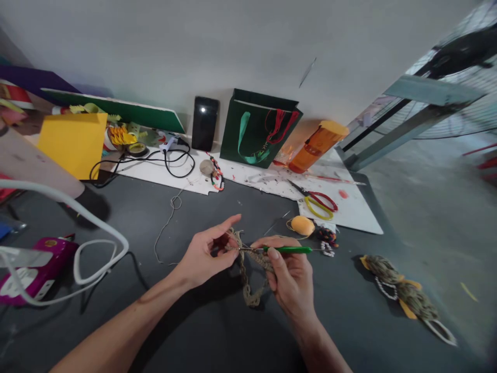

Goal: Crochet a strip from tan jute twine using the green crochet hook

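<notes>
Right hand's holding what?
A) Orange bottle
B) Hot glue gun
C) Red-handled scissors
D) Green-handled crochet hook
D. The right hand pinches the green-handled crochet hook, its metal tip running to the twine crochet chain gripped by the left hand.

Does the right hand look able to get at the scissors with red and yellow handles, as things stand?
Probably yes, once it releases: the right hand grips a green crochet hook, and the scissors lie beyond. Only a small yellow ball sits near the way, likely easy to pass over.
</notes>
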The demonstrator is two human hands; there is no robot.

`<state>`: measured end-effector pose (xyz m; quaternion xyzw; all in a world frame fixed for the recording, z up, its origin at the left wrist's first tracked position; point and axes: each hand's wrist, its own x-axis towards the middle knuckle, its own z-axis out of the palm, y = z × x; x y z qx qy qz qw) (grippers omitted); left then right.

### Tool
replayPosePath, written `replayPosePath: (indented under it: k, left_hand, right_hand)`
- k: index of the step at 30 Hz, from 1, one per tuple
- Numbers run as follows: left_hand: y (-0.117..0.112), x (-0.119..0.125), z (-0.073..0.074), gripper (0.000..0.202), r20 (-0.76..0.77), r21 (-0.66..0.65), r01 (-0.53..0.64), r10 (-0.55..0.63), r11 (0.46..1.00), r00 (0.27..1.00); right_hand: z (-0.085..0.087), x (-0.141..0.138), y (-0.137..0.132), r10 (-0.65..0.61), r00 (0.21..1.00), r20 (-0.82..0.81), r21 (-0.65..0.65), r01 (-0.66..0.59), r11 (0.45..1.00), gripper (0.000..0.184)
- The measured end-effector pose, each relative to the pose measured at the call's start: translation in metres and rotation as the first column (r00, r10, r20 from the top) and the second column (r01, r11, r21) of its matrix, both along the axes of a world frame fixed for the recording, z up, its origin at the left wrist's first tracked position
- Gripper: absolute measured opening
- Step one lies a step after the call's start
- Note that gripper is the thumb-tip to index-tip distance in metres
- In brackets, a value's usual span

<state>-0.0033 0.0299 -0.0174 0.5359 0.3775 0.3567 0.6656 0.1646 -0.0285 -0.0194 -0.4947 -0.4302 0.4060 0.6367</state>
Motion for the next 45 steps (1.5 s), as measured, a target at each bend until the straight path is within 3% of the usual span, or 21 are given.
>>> replayPosePath:
  k: [8,14,20,25,31,35,40,45]
  left_hand:
    - [-0.002,0.000,-0.001,0.066,-0.064,0.134,-0.032,0.041,0.990,0.997]
    - [-0.002,0.001,-0.008,0.059,-0.093,0.298,-0.061,0.093,0.953,0.991]
    - [-0.003,0.001,-0.014,0.052,-0.105,0.449,-0.078,0.140,0.890,0.985]
    - [-0.005,0.000,-0.013,0.049,-0.114,0.499,-0.064,0.139,0.864,0.984]
    - [-0.006,0.001,-0.011,0.055,-0.058,0.464,-0.122,0.168,0.877,0.984]
    - [-0.006,0.003,-0.009,0.062,-0.034,0.360,-0.157,0.182,0.920,0.983]
    - [-0.009,0.005,-0.005,0.069,-0.001,0.154,-0.194,0.196,0.969,0.981]
    - [-0.012,0.006,-0.002,0.070,0.035,0.069,-0.234,0.232,0.970,0.972]
  right_hand:
    - [0.004,0.000,-0.002,0.002,0.971,0.237,0.169,-0.044,0.985,0.008]
    - [-0.002,0.000,0.000,-0.063,0.917,0.395,0.306,-0.066,0.950,0.016]
    - [-0.003,-0.001,-0.002,-0.113,0.873,0.475,0.323,-0.053,0.945,0.024]
    - [-0.006,-0.002,-0.004,-0.127,0.801,0.585,0.324,-0.087,0.942,0.027]
    - [-0.011,-0.005,-0.007,-0.147,0.833,0.533,0.363,-0.068,0.929,0.034]
    - [-0.015,-0.004,-0.010,-0.160,0.847,0.507,0.406,-0.072,0.911,0.042]
    - [-0.020,-0.001,-0.015,-0.172,0.801,0.573,0.415,-0.103,0.904,0.044]
    - [-0.014,0.000,-0.017,-0.165,0.724,0.670,0.413,-0.179,0.893,0.045]
